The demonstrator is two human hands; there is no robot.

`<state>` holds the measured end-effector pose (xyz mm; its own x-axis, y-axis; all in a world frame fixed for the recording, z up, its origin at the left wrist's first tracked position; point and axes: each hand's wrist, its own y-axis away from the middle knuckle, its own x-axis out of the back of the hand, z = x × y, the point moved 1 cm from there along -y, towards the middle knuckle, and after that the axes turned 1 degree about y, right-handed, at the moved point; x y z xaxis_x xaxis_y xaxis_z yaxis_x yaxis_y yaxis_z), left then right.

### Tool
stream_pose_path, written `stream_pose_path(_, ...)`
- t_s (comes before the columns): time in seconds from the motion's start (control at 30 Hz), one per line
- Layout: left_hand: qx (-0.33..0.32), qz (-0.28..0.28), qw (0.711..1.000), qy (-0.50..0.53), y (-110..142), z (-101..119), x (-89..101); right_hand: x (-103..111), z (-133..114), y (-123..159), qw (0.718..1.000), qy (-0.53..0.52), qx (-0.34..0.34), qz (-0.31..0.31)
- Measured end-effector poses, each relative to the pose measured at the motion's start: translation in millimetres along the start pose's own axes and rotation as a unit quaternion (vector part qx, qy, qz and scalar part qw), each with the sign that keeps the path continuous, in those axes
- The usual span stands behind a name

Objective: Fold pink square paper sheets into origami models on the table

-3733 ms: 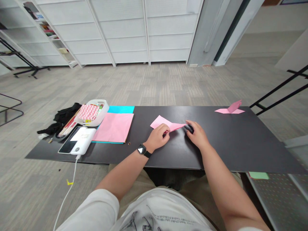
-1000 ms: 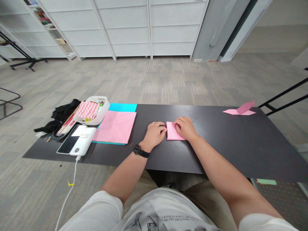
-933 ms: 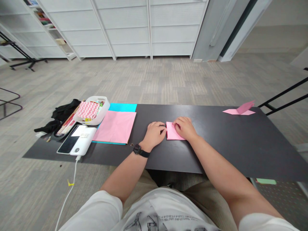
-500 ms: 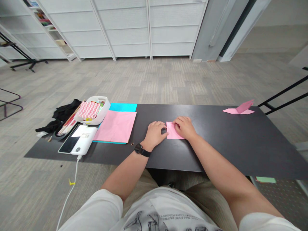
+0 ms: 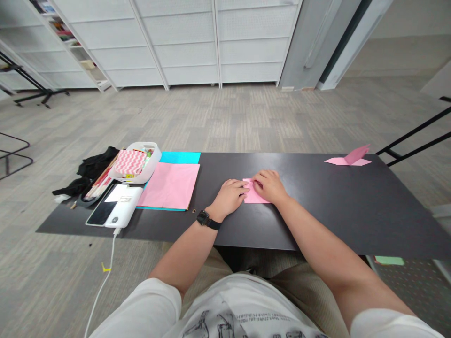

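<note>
A small rectangle of folded pink paper [image 5: 256, 196] lies flat on the dark table between my hands. My left hand [image 5: 229, 196], with a black watch at the wrist, reaches over the paper's left edge. Its fingers are stretched out and slightly apart, with the tips touching the paper. My right hand [image 5: 270, 186] rests on the right part of the paper, its fingers curled together and pressed on it near the top edge. That hand covers much of the paper's right side.
Left on the table [image 5: 338, 211] lie pink sheets [image 5: 172, 185] over blue ones, a white basket [image 5: 155, 162], a pencil tray [image 5: 100, 183], a phone [image 5: 102, 209], and a white power bank [image 5: 123, 206] with a cable. A folded pink paper figure [image 5: 352, 158] stands far right.
The partly raised pink paper has become a flat, smaller rectangle. Most recently my left fingers have moved right, from beside its left edge onto it. My right hand has stayed on the paper.
</note>
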<state>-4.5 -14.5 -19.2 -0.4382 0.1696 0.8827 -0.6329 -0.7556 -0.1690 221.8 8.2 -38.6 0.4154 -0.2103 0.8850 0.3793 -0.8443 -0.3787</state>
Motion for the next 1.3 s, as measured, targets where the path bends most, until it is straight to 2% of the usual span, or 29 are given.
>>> stream_pose_path(0.27, 0.026, 0.014, 0.999, 0.015, 0, 1, -1.3, 3, -5, -1, 1.0, -0.001, -0.008, 0.016)
stream_pose_path(0.4, 0.055, 0.012, 0.998, 0.008, 0, 0, 1.8, 12, 9, 2, 0.998, -0.014, -0.034, 0.044)
stream_pose_path(0.57, 0.085, 0.02, 0.996, -0.002, 3, 2, 5.3, 20, 31, 12, 0.998, -0.042, -0.051, 0.017)
stream_pose_path(0.8, 0.053, 0.022, 0.998, -0.021, 2, 2, 0.7, 17, 34, 13, 0.999, -0.004, -0.036, -0.012)
stream_pose_path(0.97, -0.005, -0.028, 1.0, -0.009, -1, 1, -2.1, 18, 33, 11, 1.0, 0.002, 0.011, -0.025)
stream_pose_path(1.07, -0.004, -0.046, 0.999, 0.0, 0, -1, -3.6, 21, 36, 12, 0.999, 0.004, 0.027, -0.041)
stream_pose_path(1.3, 0.013, -0.041, 0.999, 0.019, 1, -1, -2.3, 26, 44, 23, 0.998, 0.007, 0.054, -0.044)
